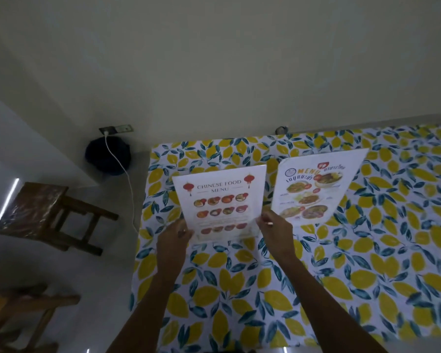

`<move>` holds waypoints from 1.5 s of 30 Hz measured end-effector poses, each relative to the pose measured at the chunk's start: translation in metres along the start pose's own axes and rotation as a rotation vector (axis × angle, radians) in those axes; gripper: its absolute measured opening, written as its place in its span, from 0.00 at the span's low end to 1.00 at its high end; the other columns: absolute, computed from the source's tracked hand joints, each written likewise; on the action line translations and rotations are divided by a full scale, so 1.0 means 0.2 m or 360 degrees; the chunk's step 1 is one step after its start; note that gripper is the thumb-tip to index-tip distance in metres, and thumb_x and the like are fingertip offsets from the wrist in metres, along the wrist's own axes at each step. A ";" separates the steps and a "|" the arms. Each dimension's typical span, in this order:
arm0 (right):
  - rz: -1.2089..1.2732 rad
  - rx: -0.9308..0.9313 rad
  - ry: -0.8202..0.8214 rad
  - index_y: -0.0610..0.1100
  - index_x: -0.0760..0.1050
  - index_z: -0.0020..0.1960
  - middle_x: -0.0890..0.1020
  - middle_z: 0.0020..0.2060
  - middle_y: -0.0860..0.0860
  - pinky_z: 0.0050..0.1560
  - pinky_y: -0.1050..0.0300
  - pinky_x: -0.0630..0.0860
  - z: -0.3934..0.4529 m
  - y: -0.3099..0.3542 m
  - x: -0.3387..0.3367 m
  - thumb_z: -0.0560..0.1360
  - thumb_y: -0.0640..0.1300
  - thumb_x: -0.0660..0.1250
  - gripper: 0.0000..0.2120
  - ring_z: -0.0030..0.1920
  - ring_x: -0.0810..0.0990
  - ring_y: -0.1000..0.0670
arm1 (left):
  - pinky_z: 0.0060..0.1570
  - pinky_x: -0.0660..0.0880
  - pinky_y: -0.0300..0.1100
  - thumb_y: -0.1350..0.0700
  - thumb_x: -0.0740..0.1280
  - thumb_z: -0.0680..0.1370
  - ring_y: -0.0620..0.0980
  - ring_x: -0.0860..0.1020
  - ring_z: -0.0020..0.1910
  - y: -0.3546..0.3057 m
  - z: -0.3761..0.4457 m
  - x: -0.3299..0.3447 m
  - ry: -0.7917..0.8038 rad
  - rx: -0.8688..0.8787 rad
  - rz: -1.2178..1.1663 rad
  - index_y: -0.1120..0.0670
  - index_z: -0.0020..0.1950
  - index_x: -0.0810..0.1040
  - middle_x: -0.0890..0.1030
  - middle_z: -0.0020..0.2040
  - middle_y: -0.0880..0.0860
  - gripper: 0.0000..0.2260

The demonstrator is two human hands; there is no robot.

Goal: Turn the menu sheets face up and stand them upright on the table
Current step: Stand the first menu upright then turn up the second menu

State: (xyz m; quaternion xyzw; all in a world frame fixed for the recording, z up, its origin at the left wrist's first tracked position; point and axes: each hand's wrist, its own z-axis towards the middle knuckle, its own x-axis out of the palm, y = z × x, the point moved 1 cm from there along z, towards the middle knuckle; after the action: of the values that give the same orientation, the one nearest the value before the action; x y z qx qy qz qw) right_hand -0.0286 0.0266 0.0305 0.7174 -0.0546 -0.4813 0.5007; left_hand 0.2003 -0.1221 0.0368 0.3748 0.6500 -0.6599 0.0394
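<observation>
A white Chinese food menu sheet [220, 200] stands nearly upright on the lemon-print table [367, 263], printed side toward me. My left hand [172, 240] grips its lower left edge. Its lower right edge is pinched by my right hand [275, 230]. To the right, a second menu sheet [316, 187] with Thai lettering and dish photos stands upright on its own, face toward me, apart from both hands.
The table's left edge [143, 225] drops to a pale floor. A wooden stool [43, 215] stands at the left, another wooden stool [18, 317] at the lower left. A dark bin [107, 156] and a white charger cable [122, 169] sit by the wall.
</observation>
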 end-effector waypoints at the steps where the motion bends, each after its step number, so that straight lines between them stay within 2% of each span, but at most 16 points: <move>1: 0.0008 0.0002 -0.0011 0.44 0.81 0.52 0.86 0.43 0.44 0.43 0.49 0.81 0.00 -0.01 0.01 0.78 0.44 0.66 0.07 0.43 0.84 0.45 | 0.40 0.76 0.44 0.57 0.69 0.78 0.51 0.81 0.41 0.00 -0.01 0.01 -0.0010 -0.0030 0.0031 0.51 0.44 0.80 0.82 0.40 0.48 0.03; 5: 0.0028 0.0062 0.0005 0.46 0.81 0.49 0.85 0.39 0.42 0.40 0.45 0.82 0.03 -0.02 0.03 0.78 0.45 0.65 0.06 0.39 0.84 0.44 | 0.39 0.81 0.53 0.55 0.69 0.79 0.48 0.83 0.40 0.03 0.02 0.03 -0.0048 -0.0103 0.0023 0.53 0.50 0.82 0.83 0.41 0.48 0.04; 9: 0.0047 0.0071 0.0012 0.45 0.81 0.50 0.86 0.40 0.44 0.41 0.49 0.81 0.05 -0.03 0.04 0.78 0.44 0.66 0.06 0.40 0.84 0.46 | 0.38 0.82 0.56 0.52 0.69 0.78 0.46 0.82 0.39 0.06 0.06 0.03 -0.0032 -0.0176 0.0032 0.48 0.45 0.79 0.82 0.40 0.47 0.03; 12: 0.0044 0.0087 0.0023 0.45 0.81 0.51 0.86 0.41 0.44 0.41 0.51 0.80 0.06 -0.03 0.04 0.78 0.45 0.66 0.07 0.40 0.83 0.47 | 0.36 0.82 0.58 0.50 0.70 0.78 0.47 0.82 0.39 0.09 0.08 0.03 -0.0012 -0.0188 0.0062 0.49 0.45 0.79 0.82 0.40 0.46 0.04; 18: 0.0013 0.0095 0.0050 0.46 0.80 0.49 0.85 0.39 0.44 0.38 0.50 0.79 0.06 -0.02 0.03 0.79 0.47 0.64 0.07 0.38 0.83 0.47 | 0.35 0.82 0.56 0.50 0.69 0.78 0.46 0.82 0.39 0.08 0.05 0.05 -0.0070 -0.0150 0.0118 0.50 0.47 0.79 0.83 0.41 0.49 0.05; 21: -0.0011 0.0125 0.0091 0.45 0.79 0.48 0.85 0.38 0.45 0.36 0.53 0.77 0.06 -0.02 0.03 0.79 0.47 0.64 0.08 0.36 0.82 0.47 | 0.33 0.81 0.55 0.52 0.68 0.79 0.47 0.81 0.38 0.06 0.05 0.06 -0.0077 -0.0128 0.0191 0.53 0.46 0.77 0.81 0.39 0.51 0.06; 25: -0.0031 0.0126 0.0135 0.41 0.76 0.41 0.81 0.32 0.45 0.31 0.56 0.67 0.07 -0.02 0.02 0.78 0.45 0.64 0.10 0.30 0.77 0.47 | 0.31 0.73 0.42 0.57 0.68 0.79 0.53 0.78 0.36 0.00 0.02 0.08 -0.0076 -0.0098 0.0275 0.55 0.43 0.72 0.76 0.35 0.49 0.07; 27: -0.0061 0.0083 0.0193 0.40 0.75 0.40 0.77 0.28 0.46 0.29 0.56 0.64 0.06 -0.03 0.01 0.79 0.45 0.63 0.12 0.27 0.72 0.51 | 0.35 0.72 0.42 0.57 0.67 0.79 0.56 0.80 0.41 -0.02 0.01 0.09 -0.0063 -0.0133 0.0237 0.57 0.48 0.76 0.79 0.40 0.53 0.04; 28: -0.0075 0.0050 0.0231 0.40 0.75 0.40 0.77 0.28 0.46 0.30 0.56 0.65 0.06 -0.03 0.00 0.79 0.45 0.63 0.12 0.27 0.71 0.51 | 0.40 0.75 0.45 0.56 0.68 0.79 0.56 0.81 0.45 -0.02 0.01 0.10 -0.0055 -0.0149 0.0214 0.57 0.54 0.77 0.82 0.45 0.55 0.06; 30: -0.0084 -0.0034 0.0310 0.39 0.77 0.47 0.81 0.34 0.42 0.34 0.54 0.73 0.05 -0.03 -0.05 0.79 0.45 0.62 0.10 0.32 0.78 0.47 | 0.49 0.78 0.49 0.51 0.69 0.79 0.55 0.81 0.52 -0.02 0.00 0.11 -0.0045 -0.0158 0.0203 0.54 0.64 0.76 0.83 0.55 0.54 0.15; 32: -0.0155 -0.0142 0.0383 0.39 0.78 0.57 0.83 0.47 0.39 0.46 0.48 0.79 0.02 -0.03 -0.10 0.79 0.45 0.62 0.12 0.46 0.82 0.42 | 0.52 0.78 0.51 0.45 0.68 0.77 0.54 0.80 0.56 -0.05 -0.04 0.14 -0.0063 -0.0141 0.0266 0.53 0.69 0.72 0.80 0.60 0.54 0.23; 34: -0.0320 -0.0194 0.0466 0.42 0.73 0.66 0.80 0.59 0.41 0.58 0.46 0.77 -0.01 -0.06 -0.18 0.80 0.47 0.61 0.17 0.59 0.78 0.41 | 0.54 0.77 0.53 0.42 0.66 0.78 0.59 0.77 0.60 -0.10 -0.11 0.18 -0.0125 -0.0270 0.0534 0.57 0.72 0.68 0.76 0.64 0.58 0.28; 36: -0.0533 -0.0260 0.0504 0.45 0.70 0.70 0.75 0.66 0.43 0.63 0.46 0.74 -0.03 -0.13 -0.28 0.80 0.50 0.59 0.20 0.66 0.73 0.42 | 0.53 0.77 0.56 0.42 0.65 0.78 0.61 0.77 0.60 -0.16 -0.21 0.23 -0.0255 -0.0379 0.0893 0.60 0.73 0.67 0.74 0.66 0.61 0.30; 39: -0.0760 -0.0349 0.0529 0.45 0.67 0.71 0.73 0.67 0.44 0.60 0.45 0.76 -0.04 -0.24 -0.46 0.80 0.51 0.59 0.22 0.66 0.71 0.41 | 0.48 0.79 0.55 0.42 0.65 0.79 0.61 0.80 0.53 -0.24 -0.36 0.33 -0.0346 -0.0200 0.1119 0.58 0.68 0.74 0.79 0.61 0.60 0.25; 43: -0.0918 -0.0394 0.0524 0.46 0.63 0.74 0.70 0.69 0.44 0.57 0.43 0.78 -0.04 -0.36 -0.70 0.80 0.51 0.59 0.24 0.68 0.69 0.40 | 0.45 0.79 0.53 0.43 0.65 0.78 0.59 0.81 0.48 -0.38 -0.46 0.52 -0.0259 -0.0007 0.1287 0.56 0.61 0.78 0.82 0.55 0.57 0.20; 45: -0.0973 -0.0409 0.0516 0.46 0.63 0.74 0.72 0.67 0.44 0.56 0.43 0.78 -0.04 -0.42 -0.81 0.80 0.50 0.59 0.23 0.65 0.71 0.40 | 0.47 0.79 0.54 0.44 0.66 0.78 0.60 0.81 0.49 -0.47 -0.49 0.62 -0.0219 0.0086 0.1318 0.56 0.61 0.78 0.82 0.55 0.57 0.19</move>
State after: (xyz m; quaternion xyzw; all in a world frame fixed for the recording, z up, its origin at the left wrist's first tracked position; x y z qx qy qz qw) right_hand -0.1428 0.1630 0.0685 0.6987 0.3032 -0.4916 0.4220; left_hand 0.1048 0.0320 0.0591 0.5604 0.4226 -0.6287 0.3347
